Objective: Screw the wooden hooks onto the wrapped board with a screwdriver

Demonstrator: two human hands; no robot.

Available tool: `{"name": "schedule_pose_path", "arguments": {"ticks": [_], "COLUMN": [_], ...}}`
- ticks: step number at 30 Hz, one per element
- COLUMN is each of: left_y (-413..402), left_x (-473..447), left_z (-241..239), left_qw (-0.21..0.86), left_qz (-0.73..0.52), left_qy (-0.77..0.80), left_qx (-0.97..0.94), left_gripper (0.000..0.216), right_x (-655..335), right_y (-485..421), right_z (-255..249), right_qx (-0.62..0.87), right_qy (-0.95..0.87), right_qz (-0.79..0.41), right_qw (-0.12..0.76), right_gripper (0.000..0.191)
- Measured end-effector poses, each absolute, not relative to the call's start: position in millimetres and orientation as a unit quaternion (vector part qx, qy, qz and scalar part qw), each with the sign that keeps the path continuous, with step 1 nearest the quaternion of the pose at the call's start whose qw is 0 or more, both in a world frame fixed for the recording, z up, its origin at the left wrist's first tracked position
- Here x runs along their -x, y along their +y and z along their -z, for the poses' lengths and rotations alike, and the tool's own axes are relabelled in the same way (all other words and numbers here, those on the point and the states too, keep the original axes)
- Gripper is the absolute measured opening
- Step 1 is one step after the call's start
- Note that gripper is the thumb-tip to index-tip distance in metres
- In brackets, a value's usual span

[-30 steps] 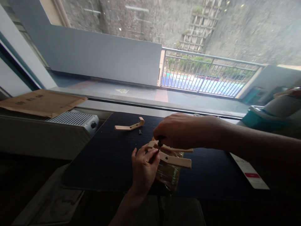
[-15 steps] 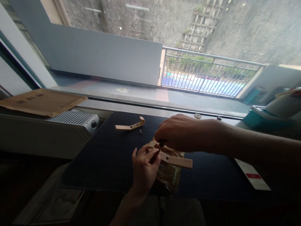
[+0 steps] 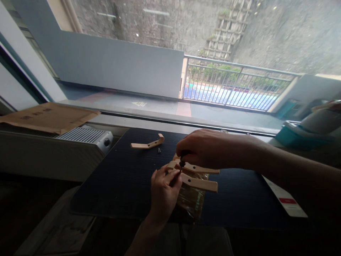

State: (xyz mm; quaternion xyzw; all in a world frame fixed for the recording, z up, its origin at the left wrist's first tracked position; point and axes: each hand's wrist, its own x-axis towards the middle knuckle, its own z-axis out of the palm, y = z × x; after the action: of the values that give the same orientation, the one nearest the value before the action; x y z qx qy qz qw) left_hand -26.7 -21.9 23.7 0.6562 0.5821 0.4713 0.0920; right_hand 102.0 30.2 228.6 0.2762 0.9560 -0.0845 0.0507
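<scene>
My right hand [image 3: 198,147] is closed around the dark handle of a screwdriver [image 3: 182,163], whose shaft points down. Its tip is hidden by the fingers of my left hand [image 3: 164,188]. Those fingers are closed on the near wooden hook [image 3: 202,184], beside the screwdriver shaft; whether they also pinch a screw cannot be made out. A second wooden hook [image 3: 213,171] lies just behind it, partly under my right hand. Both rest across a brown piece in clear plastic wrap [image 3: 190,204]. A loose wooden hook [image 3: 149,144] with two holes lies further back, near small screws [image 3: 159,150].
The dark table [image 3: 119,185] stands against the window sill. A card with a red band [image 3: 287,201] lies at its right. On the left, a brown paper envelope [image 3: 48,117] rests on a white radiator [image 3: 87,137]. A teal bin [image 3: 295,137] is at the right.
My right hand has turned slightly on the screwdriver, showing more of its handle, and its wrist has lifted to uncover the second hook's end. My left hand has stayed in place.
</scene>
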Motion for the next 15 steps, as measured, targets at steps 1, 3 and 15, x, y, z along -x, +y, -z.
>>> {"name": "schedule_pose_path", "arguments": {"ticks": [1, 3, 15], "left_y": [-22.5, -24.3, 39.5], "left_x": [27.1, 27.0, -22.1], "left_z": [-23.6, -23.6, -32.6], "left_qw": [0.104, 0.115, 0.077], "left_qz": [-0.483, -0.5, -0.503], "left_qy": [0.572, 0.561, 0.584], "left_qx": [-0.654, -0.65, -0.633], "left_gripper": [0.014, 0.015, 0.016], "right_x": [-103.0, -104.4, -125.5], "right_y": [28.6, 25.9, 69.3], "right_z": [-226.3, -218.7, -187.1], "right_qx": [-0.281, -0.31, -0.471], "right_qy": [0.955, 0.947, 0.876], "right_qz": [0.087, 0.082, -0.001], "right_qw": [0.046, 0.03, -0.103], "right_gripper": [0.017, 0.018, 0.02]}}
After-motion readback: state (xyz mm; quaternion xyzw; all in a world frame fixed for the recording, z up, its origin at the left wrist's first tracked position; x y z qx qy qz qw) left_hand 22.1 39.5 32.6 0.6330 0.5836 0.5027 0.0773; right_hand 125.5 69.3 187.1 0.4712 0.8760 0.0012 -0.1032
